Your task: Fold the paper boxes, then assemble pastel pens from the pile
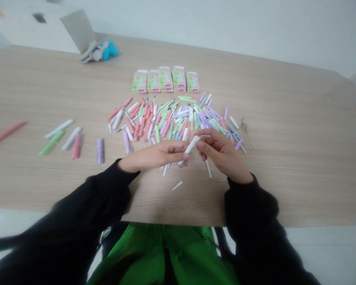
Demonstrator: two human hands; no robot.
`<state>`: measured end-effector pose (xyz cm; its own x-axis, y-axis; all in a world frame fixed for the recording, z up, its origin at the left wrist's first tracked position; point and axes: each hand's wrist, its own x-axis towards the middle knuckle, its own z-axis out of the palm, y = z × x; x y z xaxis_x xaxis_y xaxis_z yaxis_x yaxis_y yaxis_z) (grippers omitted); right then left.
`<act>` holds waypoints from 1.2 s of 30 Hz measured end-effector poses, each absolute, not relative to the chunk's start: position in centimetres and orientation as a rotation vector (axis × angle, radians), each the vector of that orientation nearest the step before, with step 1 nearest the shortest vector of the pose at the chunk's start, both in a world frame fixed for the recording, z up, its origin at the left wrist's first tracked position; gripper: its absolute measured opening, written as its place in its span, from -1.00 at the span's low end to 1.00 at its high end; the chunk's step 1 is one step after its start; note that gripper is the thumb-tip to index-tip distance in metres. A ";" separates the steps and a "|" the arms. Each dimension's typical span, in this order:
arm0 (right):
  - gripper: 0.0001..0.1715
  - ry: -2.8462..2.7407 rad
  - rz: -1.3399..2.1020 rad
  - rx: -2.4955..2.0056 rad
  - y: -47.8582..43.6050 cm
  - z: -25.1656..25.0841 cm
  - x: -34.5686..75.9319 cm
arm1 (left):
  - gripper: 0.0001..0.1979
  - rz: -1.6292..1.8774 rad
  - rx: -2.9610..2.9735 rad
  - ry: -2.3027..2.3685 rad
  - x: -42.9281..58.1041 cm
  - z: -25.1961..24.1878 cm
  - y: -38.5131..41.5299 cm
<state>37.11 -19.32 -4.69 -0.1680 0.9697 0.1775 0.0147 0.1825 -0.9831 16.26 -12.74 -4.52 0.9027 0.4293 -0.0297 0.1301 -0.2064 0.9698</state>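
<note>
My left hand (157, 155) and my right hand (222, 152) meet over the wooden table (284, 166), both pinching a white pen part (191, 145) between their fingertips. Just beyond them lies a wide heap of pastel pen parts (172, 116) in pink, green, purple, blue and white. A thin white refill (208, 168) lies under my right hand, and another short white piece (177, 185) rests nearer the table's front edge. Both sleeves are black.
Several pink and green small boxes (165, 80) stand in a row behind the heap. To the left lie separate pens: white (59, 128), green (51, 143), pink (76, 146), purple (100, 151), and a long pink one (6, 133). A grey and blue cloth item (99, 50) lies far back.
</note>
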 end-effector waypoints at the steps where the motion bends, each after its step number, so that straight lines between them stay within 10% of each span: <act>1: -0.71 -1.438 1.166 -1.009 -19.3 -4.7 37.1 | -0.78 0.283 1.766 0.417 16.3 -4.4 -12.8; 36: -0.83 -0.831 1.586 -0.990 -18.3 -5.7 38.3 | -0.91 1.161 1.548 1.107 13.1 -3.4 -9.9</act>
<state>38.30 -18.31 -5.72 -0.1166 0.9758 -0.1852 -0.4029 -0.2169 -0.8892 13.07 -9.87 -3.37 0.1657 0.9677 0.1901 0.1437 -0.2144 0.9661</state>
